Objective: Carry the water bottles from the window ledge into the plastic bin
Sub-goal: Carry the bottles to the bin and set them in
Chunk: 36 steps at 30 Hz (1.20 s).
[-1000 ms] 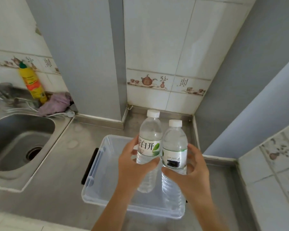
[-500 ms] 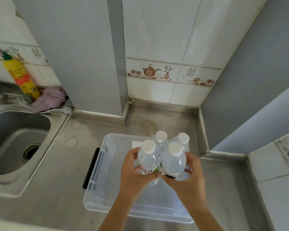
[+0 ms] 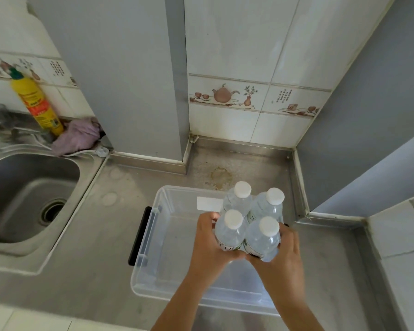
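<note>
Head view: left hand [image 3: 209,244] and right hand [image 3: 282,254] grip bottles [image 3: 230,231] over bin [image 3: 153,247].

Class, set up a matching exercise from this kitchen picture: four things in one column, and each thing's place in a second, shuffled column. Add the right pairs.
Things
1. yellow bottle
2. purple cloth
3. plastic bin
4. left hand

Places
A. gripping a water bottle over the bin
B. on the steel counter, right of the sink
C. leaning against the tiled wall behind the sink
D. bunched in the corner beside the grey pillar

Pairs: 1-C, 2-D, 3-B, 4-A
</note>
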Motion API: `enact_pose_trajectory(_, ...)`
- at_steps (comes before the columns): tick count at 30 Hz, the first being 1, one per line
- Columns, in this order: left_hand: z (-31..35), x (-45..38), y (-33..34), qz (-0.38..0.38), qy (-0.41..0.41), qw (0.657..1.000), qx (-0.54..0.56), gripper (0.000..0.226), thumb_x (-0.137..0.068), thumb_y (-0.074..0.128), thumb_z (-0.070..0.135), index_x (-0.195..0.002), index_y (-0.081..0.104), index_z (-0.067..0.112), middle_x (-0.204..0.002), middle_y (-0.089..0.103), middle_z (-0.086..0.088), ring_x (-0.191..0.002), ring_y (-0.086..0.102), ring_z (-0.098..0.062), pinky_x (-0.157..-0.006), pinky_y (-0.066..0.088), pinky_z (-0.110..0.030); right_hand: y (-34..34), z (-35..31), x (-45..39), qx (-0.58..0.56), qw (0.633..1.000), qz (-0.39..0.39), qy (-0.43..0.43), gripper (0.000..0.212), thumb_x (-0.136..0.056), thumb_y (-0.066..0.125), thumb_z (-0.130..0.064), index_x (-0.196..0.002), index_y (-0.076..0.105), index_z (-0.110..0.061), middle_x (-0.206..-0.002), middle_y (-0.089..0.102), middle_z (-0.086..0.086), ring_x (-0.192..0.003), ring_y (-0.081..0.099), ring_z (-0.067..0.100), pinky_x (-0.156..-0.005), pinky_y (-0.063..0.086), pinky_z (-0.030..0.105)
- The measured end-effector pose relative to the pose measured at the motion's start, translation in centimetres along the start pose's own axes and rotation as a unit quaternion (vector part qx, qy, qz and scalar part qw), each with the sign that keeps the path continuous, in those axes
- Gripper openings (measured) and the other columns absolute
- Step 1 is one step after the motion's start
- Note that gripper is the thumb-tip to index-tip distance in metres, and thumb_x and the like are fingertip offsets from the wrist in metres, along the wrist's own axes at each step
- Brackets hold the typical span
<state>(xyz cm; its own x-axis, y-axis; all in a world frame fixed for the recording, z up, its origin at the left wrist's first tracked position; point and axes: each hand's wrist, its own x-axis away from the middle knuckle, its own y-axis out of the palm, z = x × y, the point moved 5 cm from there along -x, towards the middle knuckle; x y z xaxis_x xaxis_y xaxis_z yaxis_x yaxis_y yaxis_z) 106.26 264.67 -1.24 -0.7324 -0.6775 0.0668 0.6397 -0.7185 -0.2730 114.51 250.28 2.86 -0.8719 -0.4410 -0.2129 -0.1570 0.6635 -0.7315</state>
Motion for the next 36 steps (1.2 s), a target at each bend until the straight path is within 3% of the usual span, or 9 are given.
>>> enact_pose_trajectory(2, -0.2, -0.1, 0.2, -0.008, 0.004, 1.000, -0.009, 0.087, -0.038, 0.095, 0.035, -0.104, 0.039, 0.034, -0.107, 0.051, 0.003, -0.098, 0.055, -0.012, -0.078, 0.047, -0.015, -0.1, -0.2, 0.1, 0.073, 0.997, 0.011, -0.018, 0.100, -0.031, 0.097, -0.032, -0.114, 0.045, -0.010, -0.107, 0.060, 0.013, -0.100, 0.057, 0.033, -0.079, 0.053, 0.044)
enact_pose_trajectory(5, -0.2, -0.1, 0.6, -0.027, 0.008, 0.999, -0.020, 0.088, -0.038, 0.095, 0.042, -0.104, 0.038, 0.034, -0.108, 0.050, 0.005, -0.099, 0.054, -0.011, -0.078, 0.047, -0.015, -0.2, 0.3, 0.1, 0.122, 0.992, 0.009, -0.012, 0.106, -0.028, 0.096, -0.041, -0.114, 0.042, -0.010, -0.108, 0.062, 0.017, -0.106, 0.055, 0.039, -0.087, 0.049, 0.055)
enact_pose_trajectory(9, 0.0, 0.3, 0.8, -0.038, 0.027, 0.997, -0.063, 0.087, -0.041, 0.092, 0.041, -0.109, 0.038, 0.035, -0.109, 0.047, 0.018, -0.104, 0.049, -0.008, -0.080, 0.042, -0.015, -0.7, 0.7, 0.1, 0.121, 0.992, -0.008, -0.016, 0.106, -0.033, 0.093, -0.047, -0.118, 0.039, -0.014, -0.113, 0.060, 0.016, -0.109, 0.054, 0.038, -0.091, 0.048, 0.056)
enact_pose_trajectory(12, 0.3, 0.6, 0.5, -0.038, 0.025, 0.994, -0.104, 0.088, -0.043, 0.089, 0.041, -0.112, 0.034, 0.038, -0.109, 0.045, 0.025, -0.106, 0.048, -0.009, -0.080, 0.045, -0.024, -1.3, 0.8, 0.4, 0.123, 0.992, -0.024, -0.030, 0.106, -0.039, 0.091, -0.047, -0.126, 0.037, -0.017, -0.121, 0.057, 0.013, -0.117, 0.050, 0.034, -0.098, 0.043, 0.057)
enact_pose_trajectory(19, 1.3, 1.4, -0.3, -0.047, 0.011, 0.985, -0.167, 0.093, -0.045, 0.084, 0.053, -0.118, 0.027, 0.042, -0.118, 0.049, 0.015, -0.109, 0.053, -0.014, -0.084, 0.052, -0.037, -3.0, 1.0, 1.3, 0.148, 0.986, -0.063, -0.053, 0.098, -0.054, 0.087, -0.045, -0.134, 0.037, -0.021, -0.135, 0.051, 0.011, -0.121, 0.051, 0.034, -0.100, 0.040, 0.051)
enact_pose_trajectory(22, 2.4, 2.2, -0.9, -0.034, 0.028, 0.980, -0.196, 0.097, -0.051, 0.082, 0.056, -0.130, 0.031, 0.035, -0.126, 0.050, 0.014, -0.113, 0.053, -0.013, -0.087, 0.050, -0.034, -4.7, 0.9, 2.0, 0.148, 0.986, -0.061, -0.048, 0.090, -0.063, 0.083, -0.044, -0.138, 0.039, -0.022, -0.144, 0.045, 0.010, -0.129, 0.045, 0.035, -0.102, 0.039, 0.052)
enact_pose_trajectory(25, 4.8, 3.8, -2.1, 0.029, 0.070, 0.973, -0.216, 0.084, -0.067, 0.081, 0.050, -0.135, 0.038, 0.027, -0.130, 0.050, 0.008, -0.116, 0.053, -0.014, -0.087, 0.050, -0.031, -7.5, -0.4, 3.1, 0.138, 0.987, -0.023, -0.077, 0.080, -0.066, 0.082, -0.039, -0.135, 0.046, -0.021, -0.141, 0.049, 0.008, -0.127, 0.049, 0.032, -0.098, 0.044, 0.049)
enact_pose_trajectory(31, 11.2, 10.1, -2.1, 0.142, 0.249, 0.889, -0.357, 0.065, -0.072, 0.084, 0.025, -0.128, 0.051, 0.022, -0.133, 0.055, -0.002, -0.116, 0.060, -0.026, -0.087, 0.052, -0.038, -14.1, -2.2, 6.0, 0.096, 0.980, 0.059, -0.163, 0.068, -0.069, 0.082, -0.023, -0.129, 0.050, -0.023, -0.137, 0.054, 0.004, -0.121, 0.054, 0.031, -0.092, 0.050, 0.051)
enact_pose_trajectory(36, 14.5, 16.7, -0.3, 0.155, 0.319, 0.839, -0.412, 0.057, -0.069, 0.083, 0.026, -0.122, 0.062, 0.019, -0.133, 0.058, 0.000, -0.117, 0.054, -0.021, -0.090, 0.053, -0.047, -18.8, -1.7, 10.6, 0.106, 0.974, 0.111, -0.165, 0.055, -0.082, 0.048, -0.042, -0.131, 0.055, -0.020, -0.136, 0.056, 0.000, -0.125, 0.045, 0.018, -0.094, 0.050, 0.047)
